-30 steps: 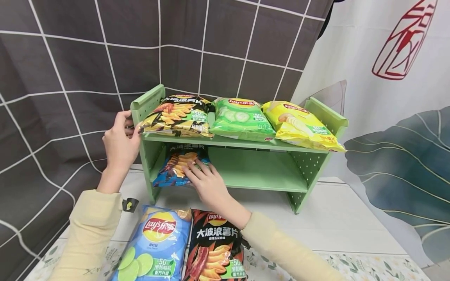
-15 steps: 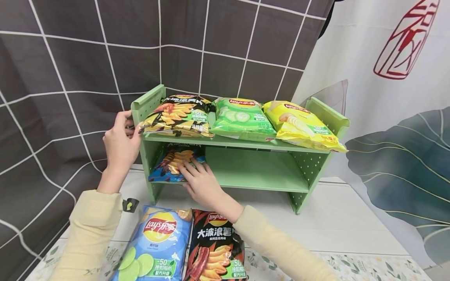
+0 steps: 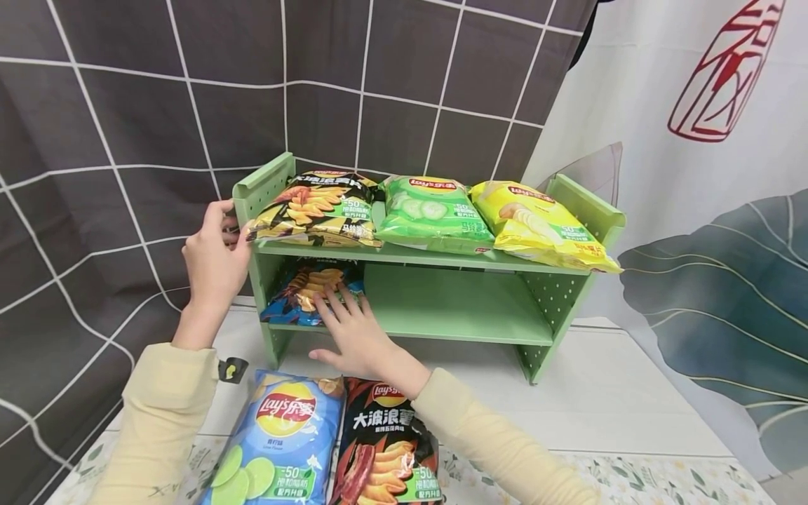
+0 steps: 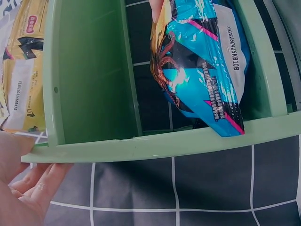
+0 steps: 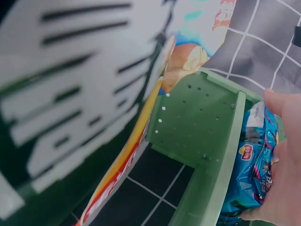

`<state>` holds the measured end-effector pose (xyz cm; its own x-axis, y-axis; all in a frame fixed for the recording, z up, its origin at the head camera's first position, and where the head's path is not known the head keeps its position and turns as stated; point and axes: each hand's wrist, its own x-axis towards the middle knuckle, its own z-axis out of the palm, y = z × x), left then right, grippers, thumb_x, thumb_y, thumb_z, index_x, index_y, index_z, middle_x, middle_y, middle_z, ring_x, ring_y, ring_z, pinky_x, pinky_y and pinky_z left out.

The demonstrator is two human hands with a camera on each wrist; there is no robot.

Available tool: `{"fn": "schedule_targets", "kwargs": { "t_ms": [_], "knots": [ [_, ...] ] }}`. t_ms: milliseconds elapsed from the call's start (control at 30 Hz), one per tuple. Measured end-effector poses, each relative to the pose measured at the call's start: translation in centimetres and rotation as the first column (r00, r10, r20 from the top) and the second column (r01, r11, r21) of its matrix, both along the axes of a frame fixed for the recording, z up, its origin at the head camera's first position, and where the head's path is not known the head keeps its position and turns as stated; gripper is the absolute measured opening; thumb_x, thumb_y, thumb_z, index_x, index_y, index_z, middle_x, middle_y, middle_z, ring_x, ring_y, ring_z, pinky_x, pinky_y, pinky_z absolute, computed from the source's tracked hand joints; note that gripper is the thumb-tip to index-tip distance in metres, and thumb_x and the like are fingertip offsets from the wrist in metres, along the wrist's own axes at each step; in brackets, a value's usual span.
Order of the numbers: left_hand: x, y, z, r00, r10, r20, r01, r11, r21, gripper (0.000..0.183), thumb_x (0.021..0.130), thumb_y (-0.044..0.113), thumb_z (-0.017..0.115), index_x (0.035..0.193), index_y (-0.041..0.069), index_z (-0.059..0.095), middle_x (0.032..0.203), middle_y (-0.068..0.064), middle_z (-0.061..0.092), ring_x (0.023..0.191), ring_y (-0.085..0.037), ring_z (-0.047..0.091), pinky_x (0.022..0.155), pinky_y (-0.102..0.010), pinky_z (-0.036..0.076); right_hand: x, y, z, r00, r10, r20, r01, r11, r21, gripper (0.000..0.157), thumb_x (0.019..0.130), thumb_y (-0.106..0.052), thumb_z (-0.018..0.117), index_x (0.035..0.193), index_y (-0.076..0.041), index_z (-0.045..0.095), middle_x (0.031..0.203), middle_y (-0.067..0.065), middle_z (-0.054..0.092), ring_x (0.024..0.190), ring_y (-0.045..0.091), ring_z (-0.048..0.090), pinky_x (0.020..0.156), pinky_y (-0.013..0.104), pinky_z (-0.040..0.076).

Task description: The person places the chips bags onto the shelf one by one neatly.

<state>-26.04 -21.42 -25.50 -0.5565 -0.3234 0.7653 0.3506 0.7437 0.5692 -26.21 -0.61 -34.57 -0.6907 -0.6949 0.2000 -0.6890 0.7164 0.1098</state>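
Note:
A two-tier green rack (image 3: 463, 301) stands on the table. My left hand (image 3: 214, 263) grips its left side panel; in the left wrist view, thumb and fingers of that hand (image 4: 30, 193) lie on opposite sides of the green edge. On the lower tier, at the left end, lies a blue bag of chips (image 3: 293, 301). The spread, straight fingers of my right hand (image 3: 353, 340) rest on that bag's front, the thumb held apart. In the right wrist view, the same bag (image 5: 248, 174) is beside the palm and partly covered by it.
The upper tier bears a black-and-gold chip bag (image 3: 318, 207), a green one (image 3: 435, 214) and a yellow one (image 3: 543, 224). In front of the rack lie a light-blue lime chip bag (image 3: 278, 438) and a black-and-red one (image 3: 385, 449). A gridded dark curtain (image 3: 404, 77) hangs behind.
The blue chip bag has slid left and deeper onto the lower tier under my right hand. That hand has shifted slightly left, its thumb now spread away. My left hand stays put.

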Motion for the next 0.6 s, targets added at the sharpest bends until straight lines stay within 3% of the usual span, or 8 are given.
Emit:
{"fn": "schedule_targets", "kwargs": {
  "t_ms": [167,467,600],
  "knots": [
    [0.0,0.0,-0.1,1.0,0.0,0.006,0.0,1.0,-0.001,0.034,0.092,0.009,0.06,0.125,-0.001,0.054,0.109,-0.029,0.067,0.09,-0.043,0.069,0.09,-0.055,0.047,0.0,0.1,0.0,1.0,0.008,0.0,-0.008,1.0,-0.017,0.082,0.096,-0.055,0.043,0.155,-0.016,0.003,0.163,0.009,0.005,0.151,0.029,0.004,0.118,0.052,0.02],
    [0.0,-0.1,-0.1,1.0,0.006,0.004,-0.006,1.0,-0.004,0.034,0.092,0.008,0.06,0.124,-0.001,0.055,0.109,-0.029,0.067,0.089,-0.043,0.069,0.089,-0.055,0.047,0.9,1.0,0.6,0.984,-0.012,-0.175,0.011,1.0,-0.005,0.064,0.097,-0.051,0.045,0.151,-0.018,0.032,0.158,0.005,0.029,0.147,0.029,0.024,0.114,0.05,0.029],
    [0.0,-0.1,0.0,1.0,0.006,0.001,-0.006,1.0,-0.007,0.034,0.092,0.008,0.06,0.124,-0.001,0.055,0.108,-0.03,0.067,0.088,-0.043,0.069,0.089,-0.055,0.047,1.8,1.5,0.7,0.979,0.006,-0.203,-0.008,1.0,-0.009,0.059,0.097,-0.049,0.047,0.146,-0.015,0.042,0.155,0.006,0.036,0.146,0.028,0.026,0.114,0.05,0.029]
  ]
}}
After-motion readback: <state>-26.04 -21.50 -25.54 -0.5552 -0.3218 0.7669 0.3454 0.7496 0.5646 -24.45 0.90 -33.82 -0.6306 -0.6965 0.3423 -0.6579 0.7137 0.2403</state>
